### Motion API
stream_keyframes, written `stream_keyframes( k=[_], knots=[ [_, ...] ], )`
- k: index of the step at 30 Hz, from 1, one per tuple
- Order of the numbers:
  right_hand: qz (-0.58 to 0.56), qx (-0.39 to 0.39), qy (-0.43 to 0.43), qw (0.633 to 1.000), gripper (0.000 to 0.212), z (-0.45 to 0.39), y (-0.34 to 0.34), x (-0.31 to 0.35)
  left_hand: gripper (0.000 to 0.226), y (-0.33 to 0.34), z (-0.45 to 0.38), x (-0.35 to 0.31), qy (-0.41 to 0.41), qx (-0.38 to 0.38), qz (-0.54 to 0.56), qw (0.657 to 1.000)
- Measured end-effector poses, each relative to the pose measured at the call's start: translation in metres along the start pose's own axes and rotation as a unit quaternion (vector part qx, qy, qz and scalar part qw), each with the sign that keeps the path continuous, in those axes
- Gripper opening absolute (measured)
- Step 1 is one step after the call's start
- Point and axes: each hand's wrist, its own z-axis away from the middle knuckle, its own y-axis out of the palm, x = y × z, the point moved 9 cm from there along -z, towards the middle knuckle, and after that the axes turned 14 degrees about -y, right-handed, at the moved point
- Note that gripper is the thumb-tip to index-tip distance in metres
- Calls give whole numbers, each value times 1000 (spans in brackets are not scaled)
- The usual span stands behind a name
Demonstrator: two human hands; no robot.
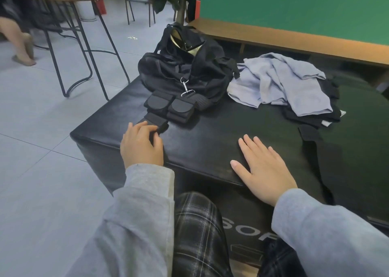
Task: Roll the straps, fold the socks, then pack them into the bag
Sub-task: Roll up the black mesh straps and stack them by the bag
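Strap: black webbing strap [156, 121] lies near the front left corner of the black padded bench [210, 133]; its near end is under the left hand, its far end runs to two padded black pieces [168, 106] just in front of the bag.
Left hand: left hand [141, 145] has fingers curled over the strap's free end, pinching it against the bench.
Right hand: right hand [264, 171] lies flat on the bench, fingers straight and spread, holding nothing.
Bag: black duffel bag [181, 66] slumps open at the back; a metal snap hook [185, 88] hangs down its front.
Handling (judgement): strap looks light, limp, slightly grippy; take the free end and roll toward the pads, keeping tension so the coil stays tight.
Socks: cannot tell them apart; dark fabric [315, 116] lies under the pale blue garment [280, 83] at right.
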Motion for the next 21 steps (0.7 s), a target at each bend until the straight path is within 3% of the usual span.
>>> stream_keyframes(
  k=[8,15,17,18,21],
  knots=[
    [0,-14,-2,1000,65,0,-1,0,53,22,9,-2,-21,113,-209,971],
    [-41,-60,-16,997,58,2,-6,-1,58,21,23,-9,2,125,-221,967],
    [-165,-171,30,971,34,14,-19,-12,58,25,36,-20,31,149,-179,972],
    [-246,-234,68,938,20,24,-25,-21,57,27,44,-28,50,169,-146,973],
    [-394,-326,155,845,21,47,-32,-41,43,34,72,-50,60,251,-60,964]
  ],
)
